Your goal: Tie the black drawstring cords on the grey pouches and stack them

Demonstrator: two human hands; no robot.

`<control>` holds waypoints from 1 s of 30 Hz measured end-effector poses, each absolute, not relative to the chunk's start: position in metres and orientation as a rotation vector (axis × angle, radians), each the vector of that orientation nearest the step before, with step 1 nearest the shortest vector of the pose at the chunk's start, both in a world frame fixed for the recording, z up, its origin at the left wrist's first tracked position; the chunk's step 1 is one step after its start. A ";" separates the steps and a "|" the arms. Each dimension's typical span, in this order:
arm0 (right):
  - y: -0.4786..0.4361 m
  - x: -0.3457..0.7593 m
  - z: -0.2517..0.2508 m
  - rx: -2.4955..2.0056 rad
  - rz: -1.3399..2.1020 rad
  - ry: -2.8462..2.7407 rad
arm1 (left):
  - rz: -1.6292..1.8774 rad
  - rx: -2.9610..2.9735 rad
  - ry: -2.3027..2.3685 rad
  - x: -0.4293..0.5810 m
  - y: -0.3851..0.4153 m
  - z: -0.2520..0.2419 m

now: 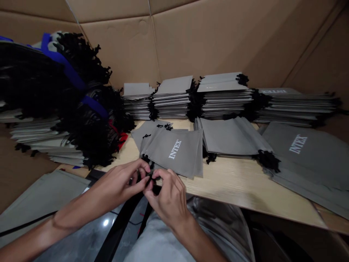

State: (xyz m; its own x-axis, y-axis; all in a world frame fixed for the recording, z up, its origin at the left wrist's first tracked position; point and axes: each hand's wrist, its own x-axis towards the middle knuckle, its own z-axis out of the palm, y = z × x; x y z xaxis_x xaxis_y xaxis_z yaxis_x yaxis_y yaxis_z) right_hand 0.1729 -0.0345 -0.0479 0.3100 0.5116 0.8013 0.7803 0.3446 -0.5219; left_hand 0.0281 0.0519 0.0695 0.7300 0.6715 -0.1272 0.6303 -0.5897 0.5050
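"Drawcord [148,177] between your fingers, is it?"

"Yes, a thin black one, just below the corner of a grey fabric bag [174,156] printed INTEX. My left hand [120,178] and right hand [167,200] meet over it, fingertips bunched and pinching. My knuckles hide exactly which fingers have it."

"How will that bag handle?"

"Light and soft, I'd judge: thin cloth that flops rather than keeps a shape, so a flat edge looks like the best place to take hold. The cord seems limp and could slip, so pinching close to the bag seems safest."

"Where's the bag lying?"

"On the pale wooden counter [240,185], near the edge closest to me, overlapping another grey bag [144,136]. Beyond it sit stacks of folded bags [174,100] against a cardboard wall [117,47], and a heap of black cords [81,109] rises on my left."
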 end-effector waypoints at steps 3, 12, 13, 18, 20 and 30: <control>-0.035 0.174 -0.045 -1.302 -0.266 -1.356 | 0.108 2.462 0.912 0.030 0.053 0.075; -0.047 0.195 -0.035 -1.401 -0.021 -1.337 | 0.099 2.542 0.895 0.020 0.058 0.083; -0.048 0.196 -0.034 -1.396 0.009 -1.336 | 0.085 2.536 0.895 0.018 0.057 0.085; -0.051 0.200 -0.033 -1.376 0.069 -1.344 | 0.057 2.556 0.855 0.015 0.054 0.084; -0.051 0.200 -0.033 -1.372 0.070 -1.362 | 0.095 2.592 0.814 0.018 0.054 0.078; -0.048 0.199 -0.038 -1.345 0.070 -1.378 | -0.052 2.692 0.696 0.034 0.063 0.069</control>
